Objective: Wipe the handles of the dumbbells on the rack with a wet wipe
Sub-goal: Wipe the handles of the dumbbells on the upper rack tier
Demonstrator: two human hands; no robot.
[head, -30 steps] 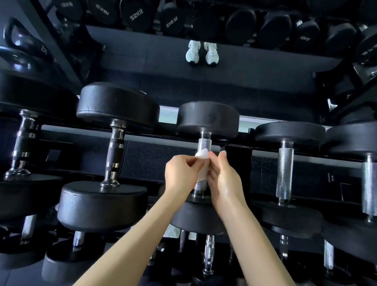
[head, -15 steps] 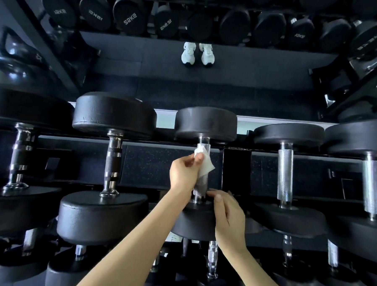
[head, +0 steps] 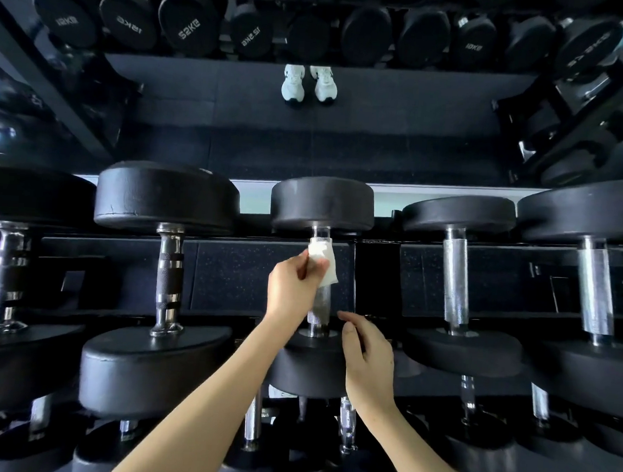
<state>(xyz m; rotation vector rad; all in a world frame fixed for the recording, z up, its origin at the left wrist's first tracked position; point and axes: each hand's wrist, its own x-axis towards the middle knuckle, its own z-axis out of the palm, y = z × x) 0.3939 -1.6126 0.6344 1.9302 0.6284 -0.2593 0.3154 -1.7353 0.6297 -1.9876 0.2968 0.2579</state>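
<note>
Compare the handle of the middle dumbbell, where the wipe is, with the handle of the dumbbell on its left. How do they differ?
The middle handle is a straight, plain silver cylinder; the left handle is contoured and carries dark bands. The middle handle has the wet wipe wrapped round its upper part; the left handle is bare. Both are shiny metal, set between black heads.

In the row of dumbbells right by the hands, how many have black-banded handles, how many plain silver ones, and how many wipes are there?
Dumbbells with black-banded handles: 2
Dumbbells with plain silver handles: 3
White wet wipe: 1
Total: 6
</note>
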